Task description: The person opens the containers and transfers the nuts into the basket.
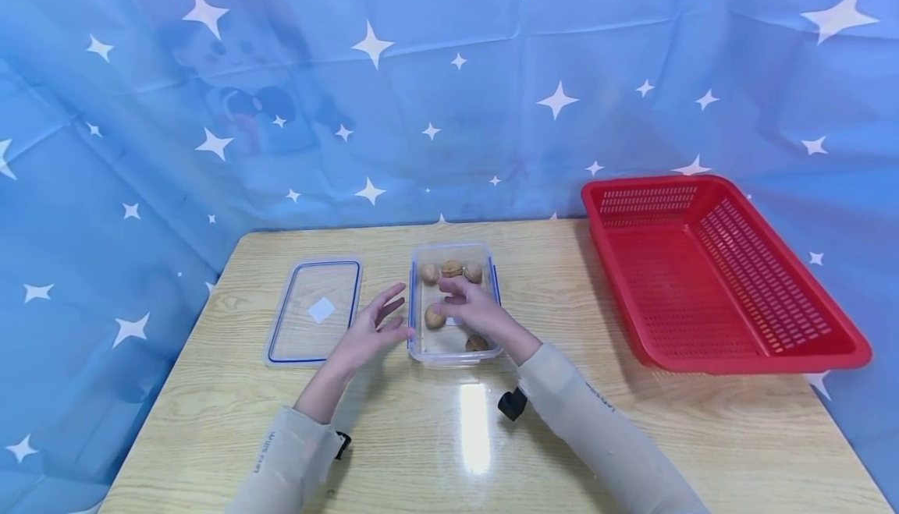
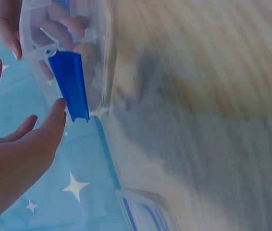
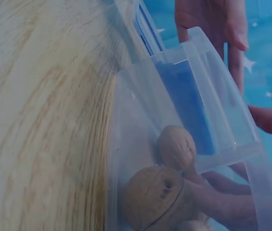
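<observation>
A clear plastic food container (image 1: 456, 359) with blue side latches stands uncovered on the table, several walnuts (image 1: 435, 317) lying loose in it. My right hand (image 1: 481, 313) reaches over its right wall, fingers spread and slightly bent among the walnuts. Seen through the wall in the right wrist view, those fingers (image 3: 222, 202) come close to a walnut (image 3: 153, 197); whether they touch it is unclear. Beside the left wall is my left hand (image 1: 368, 334), fingers apart and holding nothing. One fingertip lies at the blue latch (image 2: 71, 84); contact cannot be told.
Left of the container a clear lid (image 1: 298, 315) with a blue seal lies flat, a white square (image 1: 321, 310) showing on it. A large red plastic basket (image 1: 649, 272) stands at the right of the wooden table (image 1: 393, 451). A blue star-printed curtain (image 1: 456, 93) hangs behind.
</observation>
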`<state>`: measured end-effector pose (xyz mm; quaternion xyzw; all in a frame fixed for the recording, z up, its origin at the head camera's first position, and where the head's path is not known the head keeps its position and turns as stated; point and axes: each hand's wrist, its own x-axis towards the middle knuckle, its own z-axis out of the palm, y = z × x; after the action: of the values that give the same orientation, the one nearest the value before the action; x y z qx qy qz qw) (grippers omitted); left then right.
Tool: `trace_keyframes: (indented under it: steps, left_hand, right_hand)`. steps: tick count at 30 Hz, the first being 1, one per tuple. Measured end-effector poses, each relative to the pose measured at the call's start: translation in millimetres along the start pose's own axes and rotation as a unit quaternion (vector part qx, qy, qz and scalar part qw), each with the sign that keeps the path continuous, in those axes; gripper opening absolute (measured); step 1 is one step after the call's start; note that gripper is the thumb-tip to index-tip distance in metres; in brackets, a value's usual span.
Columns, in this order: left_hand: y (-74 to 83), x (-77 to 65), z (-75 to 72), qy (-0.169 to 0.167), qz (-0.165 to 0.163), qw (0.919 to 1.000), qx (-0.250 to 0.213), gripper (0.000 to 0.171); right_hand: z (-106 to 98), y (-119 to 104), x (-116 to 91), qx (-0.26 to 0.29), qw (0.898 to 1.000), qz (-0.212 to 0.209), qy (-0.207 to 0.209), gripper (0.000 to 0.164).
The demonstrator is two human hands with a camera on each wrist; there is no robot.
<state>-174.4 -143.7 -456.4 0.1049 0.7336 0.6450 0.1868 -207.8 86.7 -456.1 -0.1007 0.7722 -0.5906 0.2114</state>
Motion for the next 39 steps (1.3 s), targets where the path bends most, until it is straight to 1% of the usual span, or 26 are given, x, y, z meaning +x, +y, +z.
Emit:
trace_keyframes:
  steps: [4,8,14,21,26,32,39]
  left_hand:
    - [-1.9,-0.9,5.4,-0.011,0.000,0.9998,-0.015,0.085]
    - [-2.8,-1.4,8.7,-0.015,-0.002,0.9997,-0.017,0.089]
    - [-4.7,-0.4,11.7,-0.011,-0.001,0.9999,0.003,0.089]
    - [-6.0,-0.4,13.4,-0.019,0.003,0.9996,0.022,0.091]
    - [-6.8,0.5,13.6,-0.022,0.005,0.9992,0.032,0.092]
    - [-8.0,1.8,14.3,-0.018,0.001,0.9991,0.039,0.095]
    - [-7.3,2.2,16.2,-0.015,0.002,0.9983,0.057,0.096]
  right_hand:
    - [3.1,2.5,1.8,-0.001,1.000,0.014,0.002,0.066]
    - [6.5,4.2,4.2,-0.001,1.000,0.014,-0.003,0.066]
    - [10.0,5.9,6.8,-0.034,0.999,0.013,-0.012,0.063]
    - [12.6,7.7,8.7,-0.052,0.998,0.014,-0.030,0.060]
    - [13.1,8.1,10.3,-0.068,0.997,0.013,-0.017,0.056]
    - [13.9,8.9,10.6,-0.111,0.994,0.008,0.001,0.050]
    - [15.3,9.1,11.2,-0.135,0.991,0.019,0.014,0.045]
